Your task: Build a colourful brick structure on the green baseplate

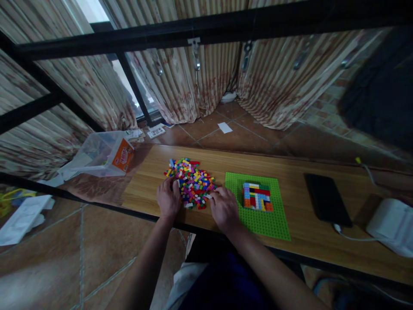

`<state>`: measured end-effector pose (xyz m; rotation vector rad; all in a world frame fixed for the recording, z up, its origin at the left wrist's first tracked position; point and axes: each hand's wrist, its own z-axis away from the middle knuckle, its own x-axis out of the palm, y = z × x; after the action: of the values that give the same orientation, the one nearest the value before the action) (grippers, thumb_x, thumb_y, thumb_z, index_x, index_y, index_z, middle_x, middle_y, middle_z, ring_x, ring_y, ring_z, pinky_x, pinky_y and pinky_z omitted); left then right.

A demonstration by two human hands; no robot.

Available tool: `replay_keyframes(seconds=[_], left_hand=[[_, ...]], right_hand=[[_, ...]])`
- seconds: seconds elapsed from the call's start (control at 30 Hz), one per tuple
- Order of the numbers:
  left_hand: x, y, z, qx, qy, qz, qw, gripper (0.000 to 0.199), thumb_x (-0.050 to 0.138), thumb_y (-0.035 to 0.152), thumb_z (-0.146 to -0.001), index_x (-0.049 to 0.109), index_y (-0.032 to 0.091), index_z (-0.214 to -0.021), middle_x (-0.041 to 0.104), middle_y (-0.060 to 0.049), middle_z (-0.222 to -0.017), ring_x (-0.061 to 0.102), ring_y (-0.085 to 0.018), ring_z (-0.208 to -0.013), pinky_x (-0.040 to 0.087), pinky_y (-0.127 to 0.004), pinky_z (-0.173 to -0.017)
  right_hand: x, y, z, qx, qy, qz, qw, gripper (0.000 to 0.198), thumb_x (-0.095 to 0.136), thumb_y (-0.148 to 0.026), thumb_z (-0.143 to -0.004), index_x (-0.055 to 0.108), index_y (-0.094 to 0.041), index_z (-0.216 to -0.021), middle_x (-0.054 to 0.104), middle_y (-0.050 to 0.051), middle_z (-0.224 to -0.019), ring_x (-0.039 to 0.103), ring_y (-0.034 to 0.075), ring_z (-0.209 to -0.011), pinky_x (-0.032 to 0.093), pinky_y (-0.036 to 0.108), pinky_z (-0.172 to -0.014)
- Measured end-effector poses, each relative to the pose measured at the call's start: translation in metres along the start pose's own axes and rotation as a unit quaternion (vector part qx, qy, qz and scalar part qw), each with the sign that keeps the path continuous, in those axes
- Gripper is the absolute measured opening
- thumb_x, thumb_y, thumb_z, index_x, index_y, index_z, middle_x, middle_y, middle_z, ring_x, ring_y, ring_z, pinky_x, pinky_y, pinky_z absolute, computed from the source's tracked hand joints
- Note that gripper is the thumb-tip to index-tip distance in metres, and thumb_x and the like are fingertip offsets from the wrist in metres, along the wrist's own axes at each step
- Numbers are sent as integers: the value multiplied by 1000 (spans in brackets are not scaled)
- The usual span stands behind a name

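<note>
A loose heap of small multicoloured toy bricks point(195, 181) lies on the wooden tabletop. At the heap's left edge, my left hand point(168, 200) has bent fingers, with the thumb a little apart and no brick visible in its grasp. My right hand point(225, 209) is at the right edge of the heap, thumb and fingers pinched on a small white brick point(208, 196). Just right of that hand lies a green studded baseplate point(279, 219). On it sits a roughly square block of joined, mixed-colour bricks point(258, 197).
A black phone point(327, 200) with a white cable lies at the right, near a white device point(393, 226). To the left stands a clear plastic box point(100, 150) with an orange label. A black metal bar point(180, 36) crosses above the table point(145, 181), before curtains.
</note>
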<state>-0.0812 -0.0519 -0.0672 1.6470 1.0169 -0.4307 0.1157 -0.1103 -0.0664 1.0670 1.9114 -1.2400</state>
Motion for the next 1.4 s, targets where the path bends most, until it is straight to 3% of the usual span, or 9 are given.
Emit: replay_keyframes(seconds=[0.27, 0.5, 0.7, 0.83, 0.97, 1.2, 1.4], left_hand=[[1, 0, 0, -5, 6, 11, 1000, 31, 43, 36, -92, 64, 18, -106, 67, -13, -108, 59, -28, -107, 44, -45, -98], [0, -2, -2, -7, 8, 7, 1000, 32, 43, 37, -92, 64, 17, -106, 66, -14, -108, 59, -29, -107, 44, -45, -97], [-7, 9, 9, 81, 93, 14, 992, 35, 51, 36, -90, 57, 16, -118, 57, -16, -128, 50, -28, -122, 38, -44, -105], [-9, 20, 18, 146, 54, 6, 988, 36, 56, 34, -87, 57, 18, -119, 58, -14, -128, 51, -28, -122, 38, -44, -104], [-6, 21, 18, 152, 43, 2, 987, 36, 57, 35, -86, 59, 17, -117, 60, -13, -126, 54, -28, -118, 40, -45, -103], [-4, 14, 14, 135, 54, 23, 989, 32, 57, 35, -87, 62, 18, -113, 61, -13, -122, 54, -27, -117, 41, -43, -101], [-4, 12, 12, 130, 59, 34, 989, 31, 58, 36, -86, 64, 17, -111, 63, -13, -119, 56, -27, -114, 43, -41, -100]], right_hand=[[-10, 4, 8, 6, 30, -48, 998, 19, 43, -17, -92, 62, -19, -91, 62, 10, -93, 55, 24, -90, 44, 38, -82], [-18, 5, 12, 48, 56, -136, 988, 18, 43, -18, -92, 61, -20, -89, 66, 6, -83, 62, 18, -75, 47, 29, -71], [-6, 6, 4, 66, 49, -123, 989, 18, 48, -15, -88, 60, -21, -75, 63, 2, -72, 61, 15, -67, 45, 27, -64], [1, 5, 0, 41, 44, -104, 993, 18, 49, -12, -86, 61, -21, -76, 63, 4, -77, 61, 17, -75, 46, 28, -69], [-3, 3, 0, 26, 52, -130, 990, 19, 49, -10, -85, 64, -21, -82, 64, 5, -82, 61, 18, -79, 48, 29, -73], [-51, -2, 20, 40, 87, -216, 972, 22, 50, -12, -88, 67, -23, -96, 67, 4, -90, 64, 16, -84, 52, 29, -78], [-102, 41, 58, 134, 157, -140, 968, 19, 55, -23, -90, 69, -24, -102, 68, 4, -95, 64, 17, -84, 52, 32, -76]])
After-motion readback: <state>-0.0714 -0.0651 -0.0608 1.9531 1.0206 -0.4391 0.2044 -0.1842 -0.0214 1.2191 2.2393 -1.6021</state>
